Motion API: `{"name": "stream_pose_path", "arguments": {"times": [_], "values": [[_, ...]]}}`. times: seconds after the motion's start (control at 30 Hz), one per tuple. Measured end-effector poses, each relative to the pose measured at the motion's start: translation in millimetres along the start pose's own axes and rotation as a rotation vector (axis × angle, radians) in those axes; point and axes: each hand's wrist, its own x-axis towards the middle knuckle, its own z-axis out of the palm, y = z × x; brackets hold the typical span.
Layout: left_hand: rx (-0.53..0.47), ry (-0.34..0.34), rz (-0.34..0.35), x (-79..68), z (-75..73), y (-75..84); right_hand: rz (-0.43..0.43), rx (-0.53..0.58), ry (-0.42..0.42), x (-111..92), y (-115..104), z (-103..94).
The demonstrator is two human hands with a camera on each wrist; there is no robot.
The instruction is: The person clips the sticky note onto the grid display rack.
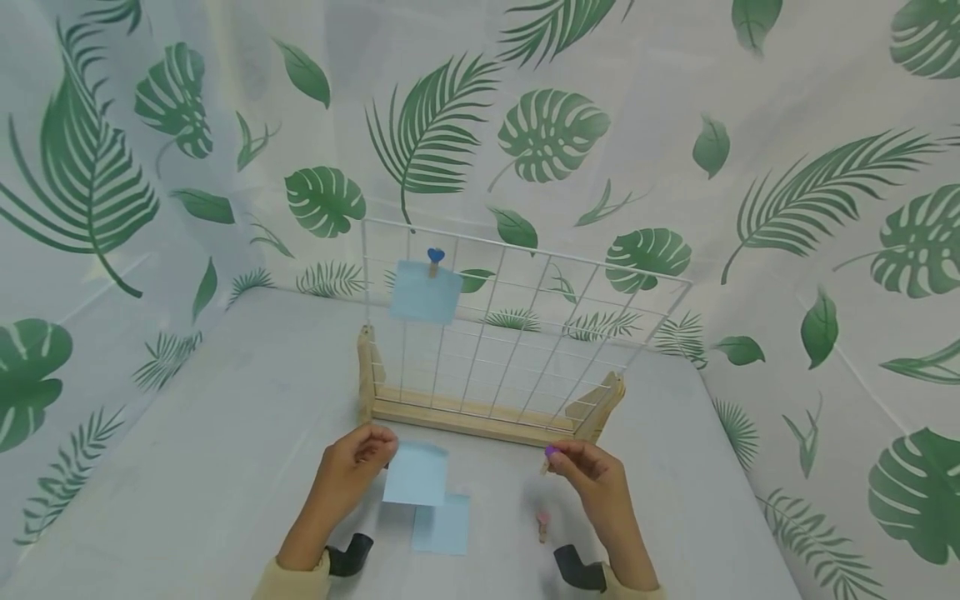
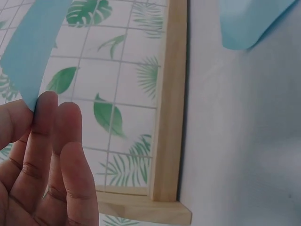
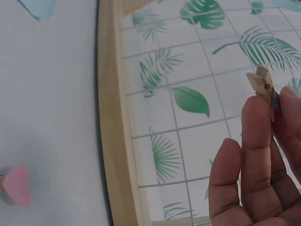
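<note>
Head view: the left hand [image 1: 351, 468] pinches the upper left corner of a held blue sheet [image 1: 417, 473], which hangs in front of the wooden base [image 1: 465, 421]. Its lower edge overlaps, in view, a second blue sheet [image 1: 452, 533] lying on the white table [image 1: 210, 450]. The right hand [image 1: 598, 477], level with the left and well apart from it, pinches a purple-topped clothespin [image 1: 551, 452] between thumb and fingers, near the right end of the base. A pink clothespin [image 1: 542, 527] lies on the table below it. Beyond both hands, a white wire grid [image 1: 482, 333] rises from the base and leans back; near its upper left, a blue heart clothespin [image 1: 435, 260] fixes a clipped blue sheet [image 1: 423, 297] by its top edge. Leaf-patterned cloth [image 1: 645, 50] stands behind. A black mount [image 1: 349, 556] sits at the left wrist, with a similar one at the right.

Left wrist view: thumb and index fingertip grip the corner of the held blue sheet; the remaining fingers are loosely bent. Grid and base lie behind.

Right wrist view: the purple-topped clothespin is gripped at the fingertips, its wooden end projecting beyond them. One finger stands apart, slightly bent. The pink clothespin's heart shows at lower left, on the table.
</note>
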Motion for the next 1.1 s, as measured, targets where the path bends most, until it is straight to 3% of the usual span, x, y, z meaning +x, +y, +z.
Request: {"name": "stream_pose_path", "arguments": {"times": [0.33,0.77,1.1], "values": [[-0.016,-0.011,0.070,6.0,2.0,13.8,-0.048,-0.011,0.014,1.9,-4.4,-0.8],[-0.045,-0.015,0.111,13.2,2.3,24.3,0.033,0.000,0.011,6.0,-20.1,-1.0],[-0.037,-0.018,0.118,15.8,3.5,37.6,0.013,0.030,-0.011,10.3,-29.6,-1.3]]}}
